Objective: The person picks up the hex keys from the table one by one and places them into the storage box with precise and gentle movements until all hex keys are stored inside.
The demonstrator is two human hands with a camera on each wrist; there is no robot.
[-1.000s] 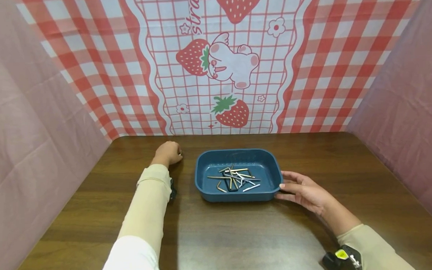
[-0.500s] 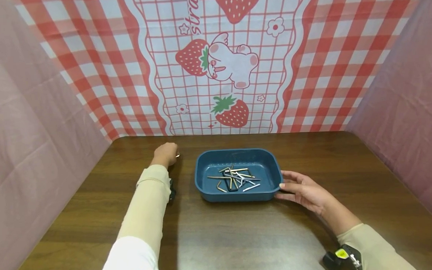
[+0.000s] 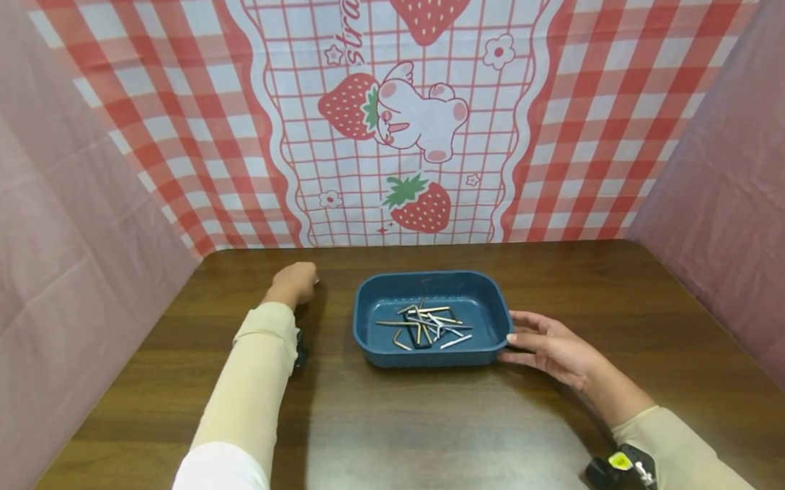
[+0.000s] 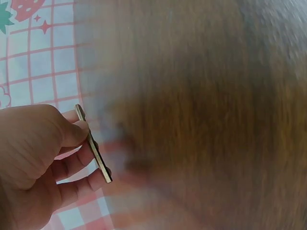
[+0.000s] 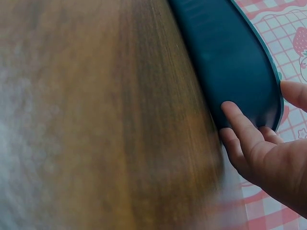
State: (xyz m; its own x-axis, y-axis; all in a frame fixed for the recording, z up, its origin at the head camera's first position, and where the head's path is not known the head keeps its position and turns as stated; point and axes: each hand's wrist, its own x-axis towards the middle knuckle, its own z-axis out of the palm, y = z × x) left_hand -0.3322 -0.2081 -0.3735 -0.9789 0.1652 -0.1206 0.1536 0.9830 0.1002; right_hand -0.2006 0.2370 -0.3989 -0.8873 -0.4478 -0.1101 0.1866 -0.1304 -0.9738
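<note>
My left hand (image 3: 295,283) is over the table, left of the blue tray (image 3: 435,358). Between its thumb and fingers it pinches a brass-coloured hex key (image 4: 94,143); the left wrist view shows it as a slim straight bar, its upper end partly covered by the fingers. Against the tray's right end rests my right hand (image 3: 557,351), fingers spread and mostly straight. Its fingertips (image 5: 231,109) touch the outer wall, and one digit reaches the rim. A loose heap of hex keys (image 3: 428,325), brass, silver and black, lies inside the tray.
The brown wooden table (image 3: 399,432) carries the tray near its middle. A red-and-white strawberry cloth (image 3: 421,128) hangs along the back edge. Pink curtains (image 3: 85,176) stand at both sides.
My left hand has shifted slightly left and nearer, away from the tray, keeping the hex key. The right hand and the tray have stayed in place.
</note>
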